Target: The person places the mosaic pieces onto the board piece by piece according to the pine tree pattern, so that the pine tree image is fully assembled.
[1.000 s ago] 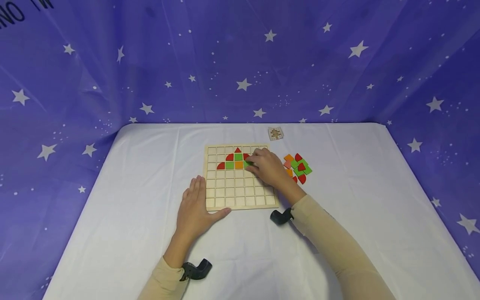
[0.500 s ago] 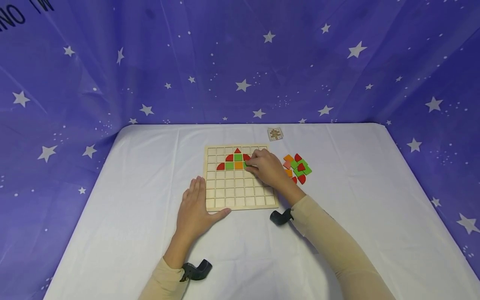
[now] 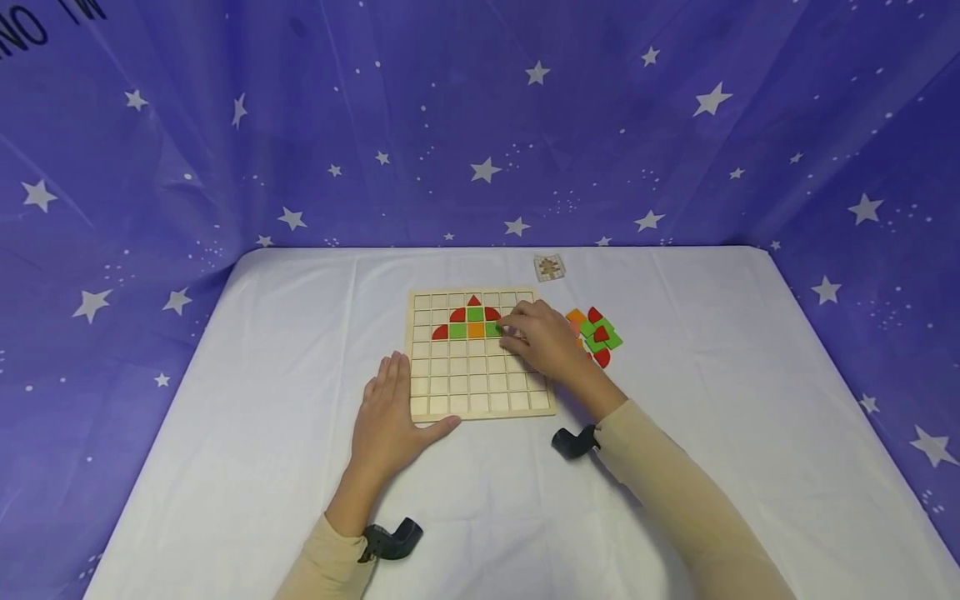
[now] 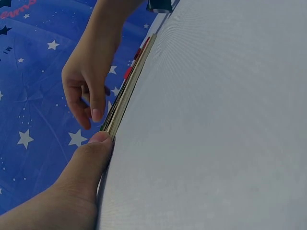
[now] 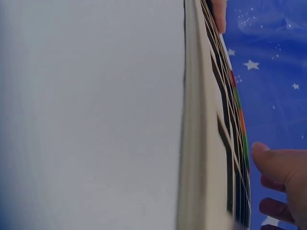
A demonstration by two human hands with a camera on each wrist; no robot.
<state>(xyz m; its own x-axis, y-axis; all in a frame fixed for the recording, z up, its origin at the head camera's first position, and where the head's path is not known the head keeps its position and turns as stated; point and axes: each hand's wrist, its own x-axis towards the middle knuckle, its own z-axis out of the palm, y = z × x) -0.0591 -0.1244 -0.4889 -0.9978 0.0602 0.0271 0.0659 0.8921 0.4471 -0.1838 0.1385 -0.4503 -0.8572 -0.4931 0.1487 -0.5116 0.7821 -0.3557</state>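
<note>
A wooden grid board (image 3: 480, 387) lies on the white table. Red, green and orange tiles fill some of its upper cells, with a red triangle tile (image 3: 474, 301) on top, a green tile (image 3: 476, 314) below it and an orange tile (image 3: 476, 330) lower still. My left hand (image 3: 386, 425) rests along the board's lower left corner, fingers straight, thumb (image 4: 98, 139) against the front edge. Over the board, beside the rightmost green tile (image 3: 492, 329), is my right hand (image 3: 546, 337). Its thumb (image 5: 264, 155) and fingers are parted, with nothing visible between them.
Loose red, green and orange tiles, such as a green one (image 3: 613, 339), lie piled right of the board, partly behind my right hand. A small pattern card (image 3: 550, 267) lies beyond the board's far right corner. A blue star-printed curtain (image 3: 480, 125) surrounds the table.
My right hand has drawn back slightly to the right, and its fingertips have come off the rightmost green tile, which now shows more. My left hand has stayed still.
</note>
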